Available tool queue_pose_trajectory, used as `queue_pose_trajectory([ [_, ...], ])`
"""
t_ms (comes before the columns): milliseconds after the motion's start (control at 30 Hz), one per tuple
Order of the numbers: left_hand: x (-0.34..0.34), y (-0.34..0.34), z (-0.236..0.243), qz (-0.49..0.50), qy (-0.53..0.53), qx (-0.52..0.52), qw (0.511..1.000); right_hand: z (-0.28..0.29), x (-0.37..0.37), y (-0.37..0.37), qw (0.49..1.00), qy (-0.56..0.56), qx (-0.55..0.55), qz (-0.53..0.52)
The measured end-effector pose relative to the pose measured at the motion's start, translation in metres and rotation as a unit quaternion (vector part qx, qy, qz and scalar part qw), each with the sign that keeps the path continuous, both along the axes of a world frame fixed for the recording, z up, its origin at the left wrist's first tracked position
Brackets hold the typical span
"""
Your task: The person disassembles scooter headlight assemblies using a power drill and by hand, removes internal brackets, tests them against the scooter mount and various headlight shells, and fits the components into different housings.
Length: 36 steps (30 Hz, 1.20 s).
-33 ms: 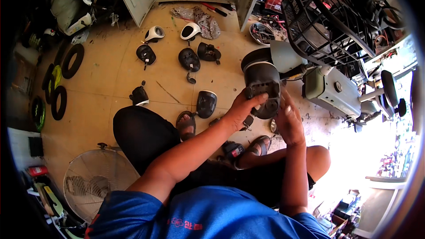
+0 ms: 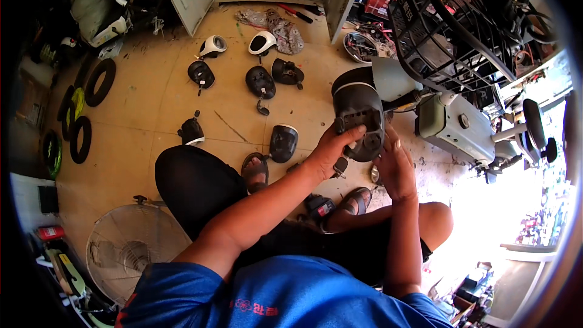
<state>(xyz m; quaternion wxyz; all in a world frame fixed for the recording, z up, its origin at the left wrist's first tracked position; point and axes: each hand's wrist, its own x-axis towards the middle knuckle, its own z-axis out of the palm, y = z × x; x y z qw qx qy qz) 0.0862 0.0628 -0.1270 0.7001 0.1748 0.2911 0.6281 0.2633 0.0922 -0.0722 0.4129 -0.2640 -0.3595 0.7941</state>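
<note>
My left hand (image 2: pixel 341 149) grips a black rounded plastic housing (image 2: pixel 358 103) with a pale band near its far end. The thumb lies over the slotted, hollowed near end, and the other fingers go underneath. A small dark part with a metal ring (image 2: pixel 340 169) hangs just below this hand. My right hand (image 2: pixel 396 167) is at the housing's right edge, fingers stretched out; whether they touch it I cannot tell. Similar black housings lie on the floor, one (image 2: pixel 283 143) by my left foot and another (image 2: pixel 260 82) farther off. Two white-shelled ones (image 2: pixel 262 42) lie beyond.
A grey metal-bodied machine (image 2: pixel 458 124) and a black wire basket (image 2: pixel 449 36) stand close on the right. Tyres (image 2: pixel 100 82) lie at the left, and a round fan (image 2: pixel 136 252) is beside my left knee. A black-and-red power-tool battery (image 2: pixel 320 206) sits between my feet.
My right hand's fingers have shifted slightly beside the housing. The left hand keeps its hold.
</note>
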Motion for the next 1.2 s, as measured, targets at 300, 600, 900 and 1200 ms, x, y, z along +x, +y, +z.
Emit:
queue_pose_trajectory([
  [300, 0.001, 0.009, 0.018, 0.020, -0.203, -0.026, 0.979, -0.058, -0.022, -0.001, 0.814, -0.448, 0.333, -0.159],
  [600, -0.004, 0.013, -0.005, -0.002, -0.151, -0.013, 0.988, -0.031, -0.035, 0.004, 0.810, -0.525, 0.216, -0.147],
  [900, 0.003, 0.020, -0.002, -0.002, -0.114, -0.028, 0.993, -0.052, -0.014, 0.014, 0.733, -0.563, 0.354, -0.144],
  [1200, -0.016, 0.031, -0.013, 0.100, 0.072, 0.038, 0.992, -0.008, -0.003, 0.012, 0.926, -0.287, 0.088, -0.229],
])
